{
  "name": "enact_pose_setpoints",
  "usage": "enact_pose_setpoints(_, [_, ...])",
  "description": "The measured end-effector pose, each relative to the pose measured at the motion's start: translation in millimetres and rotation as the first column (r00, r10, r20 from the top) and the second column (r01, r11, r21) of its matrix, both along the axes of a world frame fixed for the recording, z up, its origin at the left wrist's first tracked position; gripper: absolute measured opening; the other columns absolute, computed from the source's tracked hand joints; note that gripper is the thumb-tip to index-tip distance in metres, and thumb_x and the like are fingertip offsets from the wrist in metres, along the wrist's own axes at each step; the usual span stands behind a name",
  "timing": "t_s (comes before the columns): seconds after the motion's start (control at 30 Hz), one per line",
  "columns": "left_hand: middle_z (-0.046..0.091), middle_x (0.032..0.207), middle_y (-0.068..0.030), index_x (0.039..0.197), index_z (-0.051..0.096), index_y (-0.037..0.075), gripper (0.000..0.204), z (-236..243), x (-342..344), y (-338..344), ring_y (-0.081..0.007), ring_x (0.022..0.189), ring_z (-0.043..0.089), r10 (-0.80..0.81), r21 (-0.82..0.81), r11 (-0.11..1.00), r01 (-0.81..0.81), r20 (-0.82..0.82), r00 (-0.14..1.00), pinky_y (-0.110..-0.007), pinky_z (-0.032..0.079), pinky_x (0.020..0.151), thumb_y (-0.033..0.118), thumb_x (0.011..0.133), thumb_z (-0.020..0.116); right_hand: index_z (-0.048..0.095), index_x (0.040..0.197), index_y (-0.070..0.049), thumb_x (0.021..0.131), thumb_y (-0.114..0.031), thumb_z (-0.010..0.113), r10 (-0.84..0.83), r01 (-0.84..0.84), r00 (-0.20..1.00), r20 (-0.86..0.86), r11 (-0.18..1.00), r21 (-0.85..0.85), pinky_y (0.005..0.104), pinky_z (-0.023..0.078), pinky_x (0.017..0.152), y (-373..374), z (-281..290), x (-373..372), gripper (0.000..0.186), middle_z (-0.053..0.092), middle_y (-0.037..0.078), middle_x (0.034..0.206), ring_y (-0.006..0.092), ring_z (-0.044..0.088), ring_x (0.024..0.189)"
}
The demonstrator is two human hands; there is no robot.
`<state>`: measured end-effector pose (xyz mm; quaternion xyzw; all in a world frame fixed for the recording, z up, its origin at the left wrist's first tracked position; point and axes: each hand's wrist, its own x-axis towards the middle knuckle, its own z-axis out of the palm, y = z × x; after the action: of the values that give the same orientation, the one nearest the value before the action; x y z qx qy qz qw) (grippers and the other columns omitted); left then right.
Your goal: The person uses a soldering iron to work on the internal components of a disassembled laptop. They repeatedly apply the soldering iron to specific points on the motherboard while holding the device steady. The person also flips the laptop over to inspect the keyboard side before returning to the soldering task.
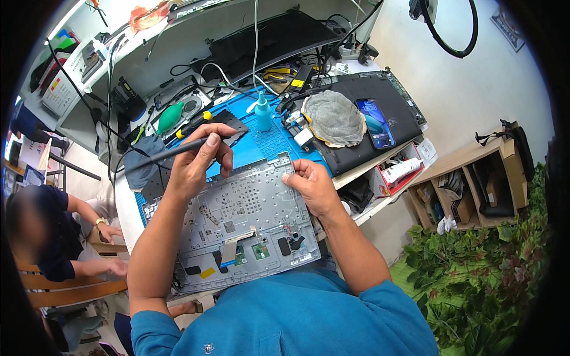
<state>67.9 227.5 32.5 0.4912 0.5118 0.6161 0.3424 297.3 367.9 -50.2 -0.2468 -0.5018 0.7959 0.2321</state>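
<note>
Laptop panel (261,209) | right fingers (313,169) — at far corner (thumb (297,182) on top)

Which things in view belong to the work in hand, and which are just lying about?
In hand:
- laptop casing panel, gripped by the right hand
- dark pen-shaped tool, in the left hand

Apparently just lying about:
- lit smartphone
- green rubber bulb
- white tube

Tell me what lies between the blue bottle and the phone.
In the head view, a grey round pad lies between the blue bottle and the phone; a white plug sits on the pad's bottle side.
</note>
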Motion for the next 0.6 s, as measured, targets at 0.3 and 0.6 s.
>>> enact_pose_setpoints(0.3, [0.074,0.106,-0.0133,0.113,0.059,0.005,0.022,-3,1,8,-0.0217,0.105,0.071,0.065,-0.169,0.982,-0.086,-0.128,0.99,-0.038,0.056,0.098,0.019,0.101,0.07,0.067,0.11,0.008,0.091,-0.001,0.07,-0.001,0.0,1.0,0.014,1.0,0.024,0.0254,0.054,0.078,0,3,2,0.021,0.073,0.009,0.098,0.0103,0.067,0.084])
enact_pose_setpoints(0.6, [0.073,0.1,-0.0082,0.105,0.06,0.006,0.04,-3,8,18,-0.0162,0.095,0.069,-0.088,-0.351,0.936,-0.028,-0.31,0.947,-0.033,0.056,0.086,0.012,0.079,0.089,0.065,0.113,0.008,0.093,-0.001,0.07,-0.006,0.006,1.0,-0.014,0.999,0.04,0.025,0.055,0.081,-5,11,3,0.023,0.073,0.009,0.1,0.0105,0.067,0.086])
